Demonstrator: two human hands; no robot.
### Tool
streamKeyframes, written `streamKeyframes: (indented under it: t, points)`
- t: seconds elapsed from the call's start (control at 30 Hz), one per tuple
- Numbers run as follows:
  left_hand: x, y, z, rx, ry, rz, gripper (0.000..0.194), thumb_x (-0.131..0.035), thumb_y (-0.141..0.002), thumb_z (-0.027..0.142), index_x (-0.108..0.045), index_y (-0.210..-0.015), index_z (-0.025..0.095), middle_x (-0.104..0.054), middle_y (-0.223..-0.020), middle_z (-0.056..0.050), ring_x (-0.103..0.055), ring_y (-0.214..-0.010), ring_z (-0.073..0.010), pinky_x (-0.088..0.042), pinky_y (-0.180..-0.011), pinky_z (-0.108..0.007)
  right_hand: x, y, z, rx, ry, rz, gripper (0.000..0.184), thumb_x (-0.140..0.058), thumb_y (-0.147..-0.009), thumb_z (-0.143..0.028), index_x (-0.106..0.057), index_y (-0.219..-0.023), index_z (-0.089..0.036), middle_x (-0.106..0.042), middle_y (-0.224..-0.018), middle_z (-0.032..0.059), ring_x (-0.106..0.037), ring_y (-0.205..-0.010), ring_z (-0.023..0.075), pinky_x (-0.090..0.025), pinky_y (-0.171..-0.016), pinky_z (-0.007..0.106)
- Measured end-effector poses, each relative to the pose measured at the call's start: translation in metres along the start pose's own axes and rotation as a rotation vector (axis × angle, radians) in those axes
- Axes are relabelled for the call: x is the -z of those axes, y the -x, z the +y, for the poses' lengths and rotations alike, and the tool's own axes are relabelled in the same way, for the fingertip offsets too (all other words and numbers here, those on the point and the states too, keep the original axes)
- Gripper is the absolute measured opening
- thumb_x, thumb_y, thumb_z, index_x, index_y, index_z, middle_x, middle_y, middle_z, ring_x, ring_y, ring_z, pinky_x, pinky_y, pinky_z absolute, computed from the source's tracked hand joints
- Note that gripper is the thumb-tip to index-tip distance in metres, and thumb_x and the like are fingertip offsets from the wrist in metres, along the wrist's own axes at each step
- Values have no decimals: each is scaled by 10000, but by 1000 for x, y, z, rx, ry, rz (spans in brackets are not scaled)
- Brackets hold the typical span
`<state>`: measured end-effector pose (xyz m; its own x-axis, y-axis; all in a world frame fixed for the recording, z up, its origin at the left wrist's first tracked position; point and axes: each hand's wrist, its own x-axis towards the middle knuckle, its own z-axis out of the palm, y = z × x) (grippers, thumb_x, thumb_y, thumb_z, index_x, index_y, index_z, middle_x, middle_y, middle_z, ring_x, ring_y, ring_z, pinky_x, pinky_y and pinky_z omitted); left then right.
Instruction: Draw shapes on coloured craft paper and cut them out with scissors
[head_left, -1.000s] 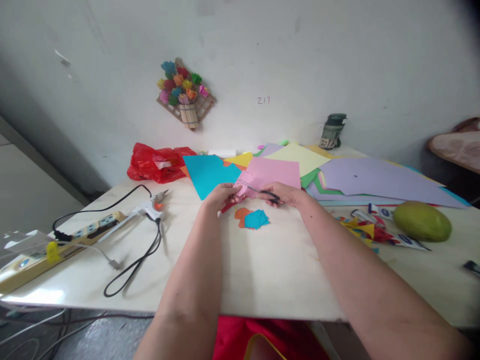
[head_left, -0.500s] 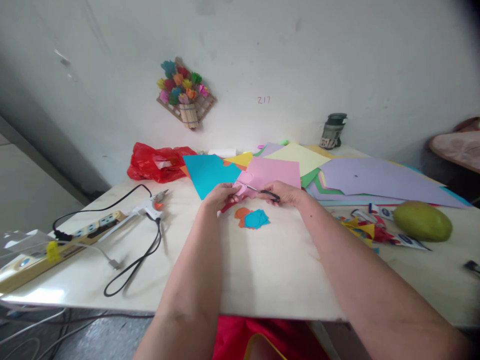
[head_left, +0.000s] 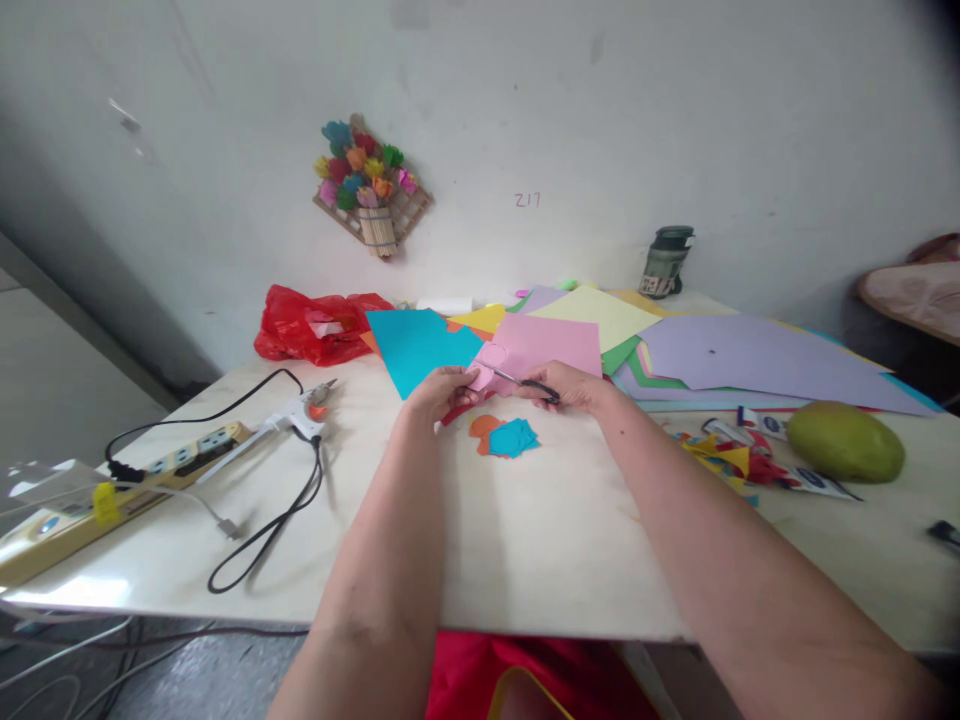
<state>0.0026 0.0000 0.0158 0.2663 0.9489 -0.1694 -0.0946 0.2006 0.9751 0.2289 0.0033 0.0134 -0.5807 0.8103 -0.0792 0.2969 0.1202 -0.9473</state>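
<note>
My left hand [head_left: 445,392] pinches the edge of a small piece of pink paper [head_left: 493,355], which has a round outline drawn on it. In my right hand [head_left: 564,386] is a pair of scissors [head_left: 534,386] with dark handles, its blades lying across the pink piece. A larger pink sheet [head_left: 553,340] rests on the table just behind both hands. Below them on the tabletop lie several blue paper cutouts [head_left: 513,438], overlapping orange cutouts [head_left: 481,428]. A blue sheet [head_left: 416,345] lies beyond my left hand.
Stacked coloured sheets [head_left: 750,350] spread to the back right. A green mango-like fruit [head_left: 846,442] sits beside glue tubes and scraps [head_left: 724,458]. At left are a glue gun [head_left: 300,412], its cord and a power strip [head_left: 172,465]. A red plastic bag [head_left: 311,325] and a tumbler [head_left: 666,262] stand near the wall.
Both hands stay almost in place. The small pink piece and the scissors have shifted only very slightly; the table things have not moved.
</note>
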Motion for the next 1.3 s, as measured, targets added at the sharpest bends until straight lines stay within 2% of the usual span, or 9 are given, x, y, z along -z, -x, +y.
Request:
streamKeyframes:
  t: [0.13, 0.3, 0.43, 0.8, 0.93, 1.1, 1.2, 1.3]
  points:
    - [2, -2, -2, -19, 13, -2, 187, -525, -849, 134, -557, -669, 95, -568, -461, -21, -513, -376, -64, -415, -409, -138, -2, 1, -4, -36, 17, 1, 323, -620, -683, -455, -554, -635, -143, -445, -478, -35, -382, -372, 48, -288, -367, 199]
    - [0, -2, -2, -12, -4, -38, 194, -555, -837, 161, -548, -652, 103, -567, -453, -19, -510, -370, -63, -397, -393, -131, -6, 4, -10, -82, 59, 1, 463, -619, -682, -533, -637, -884, -117, -501, -516, -24, -401, -376, 47, -278, -368, 187]
    - [-2, -2, -1, -7, -21, -73, 198, -545, -841, 162, -557, -654, 99, -575, -457, -24, -509, -368, -62, -395, -389, -129, -8, 6, -12, -85, 115, 23, 497, -588, -697, -561, -640, -920, -120, -520, -542, -15, -430, -390, 51, -258, -359, 178]
    - [-2, -3, -2, 10, -33, -78, 186, -571, -825, 183, -576, -662, 95, -599, -496, -41, -509, -377, -57, -399, -389, -125, -9, 5, -13, -37, 64, 34, 403, -612, -686, -497, -648, -795, -110, -460, -455, -37, -366, -368, 51, -251, -353, 196]
    - [-1, -6, -3, 11, -75, -16, 188, -589, -814, 208, -587, -661, 99, -578, -472, -32, -512, -377, -68, -399, -378, -136, -9, 3, -10, -41, 39, 52, 333, -635, -679, -449, -631, -703, -117, -461, -448, -34, -369, -380, 54, -260, -359, 199]
    - [0, -6, -2, 32, -120, 26, 173, -587, -805, 202, -590, -663, 104, -585, -477, -39, -529, -385, -83, -396, -370, -148, -11, 3, -10, -56, 67, 57, 324, -681, -639, -432, -596, -648, -119, -438, -439, -49, -374, -361, 44, -280, -364, 197]
    - [0, -3, 1, 40, -161, 95, 159, -609, -782, 215, -575, -664, 115, -577, -464, -34, -521, -372, -92, -386, -363, -161, -11, 5, -12, -77, 63, 35, 324, -692, -629, -424, -562, -619, -127, -467, -445, -35, -405, -358, 52, -290, -356, 198]
    - [4, -1, 3, -60, -165, 185, 212, -629, -762, 282, -544, -636, 135, -538, -430, -8, -477, -346, -82, -360, -357, -169, -9, 5, -11, -34, 26, 58, 339, -665, -669, -445, -556, -630, -126, -494, -463, -23, -420, -370, 54, -300, -349, 190]
